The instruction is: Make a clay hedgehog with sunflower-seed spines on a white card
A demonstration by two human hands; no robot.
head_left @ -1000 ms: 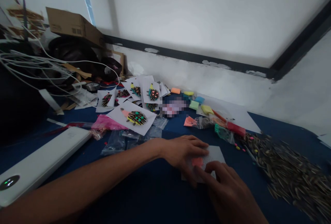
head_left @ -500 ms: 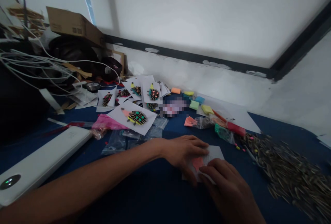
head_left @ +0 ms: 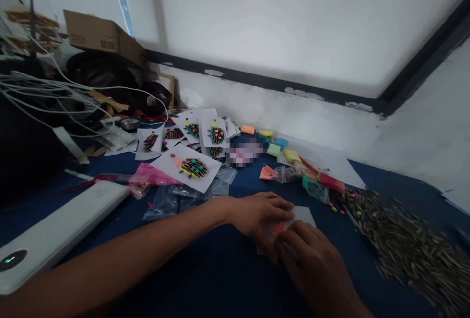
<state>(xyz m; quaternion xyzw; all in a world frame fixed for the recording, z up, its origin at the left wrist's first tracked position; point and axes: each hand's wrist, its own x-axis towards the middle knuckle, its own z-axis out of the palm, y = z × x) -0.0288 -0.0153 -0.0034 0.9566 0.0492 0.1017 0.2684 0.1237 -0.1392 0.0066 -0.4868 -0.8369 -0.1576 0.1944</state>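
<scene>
A small white paper card lies on the dark blue cloth with a flat salmon-pink patch, like modelling clay, on it. My left hand holds the card down from the left, fingers stretched across it and thumb at the near side. From the right, my right hand has its fingers bent and pressed together at the patch's near edge. Its fingertips are partly hidden, and what they pinch cannot be made out. Beyond my left forearm rests a finished-looking card with a hedgehog of striped seeds, clay and green dots.
Striped sunflower seeds are heaped at the right. Coloured clay packs lie near the wall, behind my hands. More seed-hedgehog cards are piled at the back. A white power bank lies at the left, below tangled cables.
My right hand has shifted slightly left and closer to my left thumb, covering more of the pink patch. My left hand stays on the card. The view has tilted a little.
</scene>
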